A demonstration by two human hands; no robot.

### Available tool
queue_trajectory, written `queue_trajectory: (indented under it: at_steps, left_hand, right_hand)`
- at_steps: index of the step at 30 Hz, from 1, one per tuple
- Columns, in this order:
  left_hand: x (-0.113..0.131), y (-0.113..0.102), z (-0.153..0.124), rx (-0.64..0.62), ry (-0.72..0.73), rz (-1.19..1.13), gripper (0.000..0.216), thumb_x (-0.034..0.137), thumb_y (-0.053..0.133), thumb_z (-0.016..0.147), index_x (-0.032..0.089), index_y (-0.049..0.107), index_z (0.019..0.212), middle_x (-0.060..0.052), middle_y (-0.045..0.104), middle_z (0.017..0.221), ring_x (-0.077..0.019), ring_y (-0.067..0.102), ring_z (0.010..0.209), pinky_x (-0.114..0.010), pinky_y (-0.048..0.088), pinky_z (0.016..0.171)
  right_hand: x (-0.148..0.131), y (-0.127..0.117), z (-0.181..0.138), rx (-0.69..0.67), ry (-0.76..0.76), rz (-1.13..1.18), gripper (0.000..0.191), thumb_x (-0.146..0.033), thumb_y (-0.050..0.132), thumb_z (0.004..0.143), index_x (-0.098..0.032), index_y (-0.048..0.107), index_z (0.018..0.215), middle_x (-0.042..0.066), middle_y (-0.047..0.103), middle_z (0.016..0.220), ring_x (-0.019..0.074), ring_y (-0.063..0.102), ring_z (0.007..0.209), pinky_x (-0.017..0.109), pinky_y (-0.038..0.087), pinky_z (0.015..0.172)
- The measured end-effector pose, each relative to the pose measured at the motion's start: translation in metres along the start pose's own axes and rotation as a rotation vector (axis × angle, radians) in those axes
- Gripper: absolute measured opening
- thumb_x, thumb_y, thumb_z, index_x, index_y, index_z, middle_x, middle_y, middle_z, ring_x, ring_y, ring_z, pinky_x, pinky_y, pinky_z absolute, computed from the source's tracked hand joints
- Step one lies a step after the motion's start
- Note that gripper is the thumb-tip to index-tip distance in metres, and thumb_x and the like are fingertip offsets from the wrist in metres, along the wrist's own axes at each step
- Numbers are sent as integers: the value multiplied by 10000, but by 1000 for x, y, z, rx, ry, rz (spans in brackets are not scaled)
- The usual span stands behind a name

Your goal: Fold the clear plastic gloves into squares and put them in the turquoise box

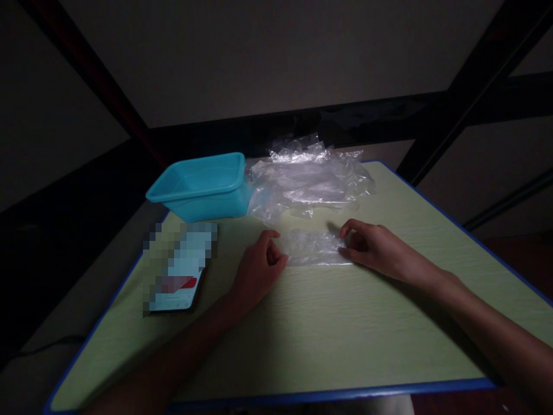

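Note:
A clear plastic bag [317,248] lies flat on the table between my two hands. At its left end rests my left hand [261,262], thumb and forefinger apart and the other fingers curled in. My right hand [374,246] is at the opposite end, its thumb and forefinger also spread, with their tips at the bag's edge. Neither hand visibly grips the bag. Just beyond it, a loose heap of crinkled clear plastic bags [309,181] covers the back of the table.
A turquoise plastic basin [207,199] stands at the back left, beside the heap. In front of it lies a phone [184,271] with a lit, partly blurred screen. The pale table [302,340] has a blue edge; a wall rises behind it.

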State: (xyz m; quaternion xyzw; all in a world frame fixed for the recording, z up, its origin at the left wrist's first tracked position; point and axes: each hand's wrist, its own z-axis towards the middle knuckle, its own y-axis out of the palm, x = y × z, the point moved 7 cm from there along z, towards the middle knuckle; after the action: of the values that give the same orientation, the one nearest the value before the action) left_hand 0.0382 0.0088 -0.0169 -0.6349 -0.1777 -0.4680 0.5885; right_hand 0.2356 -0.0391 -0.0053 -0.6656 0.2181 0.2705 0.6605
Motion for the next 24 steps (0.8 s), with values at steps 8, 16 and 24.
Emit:
queue_trajectory:
  at_steps: [8, 16, 24]
  left_hand:
    - [6, -9, -3, 103, 97, 74, 206, 141, 540, 709, 165, 505, 910, 42, 499, 676, -105, 481, 580, -225, 412, 559]
    - [39, 12, -27, -138, 627, 294, 294, 184, 477, 823, 163, 508, 1115, -119, 542, 1200, -219, 489, 1130, -379, 414, 953]
    - [42, 37, -37, -544, 728, 393, 548, 321, 469, 861, 105, 329, 1345, -175, 311, 1432, -240, 256, 1340, -409, 266, 1086]
  right_hand:
    - [-8, -19, 2, 140, -149, -42, 181, -240, 493, 759, -147, 644, 796, 76, 611, 767, 164, 554, 609, 304, 439, 555]
    - [-21, -9, 0, 7, -439, -94, 212, -277, 519, 824, -209, 703, 905, 73, 690, 978, 230, 594, 970, 415, 456, 875]
    - [-14, -1, -1, -102, -442, 1, 253, -246, 523, 847, -223, 653, 1063, 35, 635, 1161, 214, 550, 1118, 429, 369, 1024]
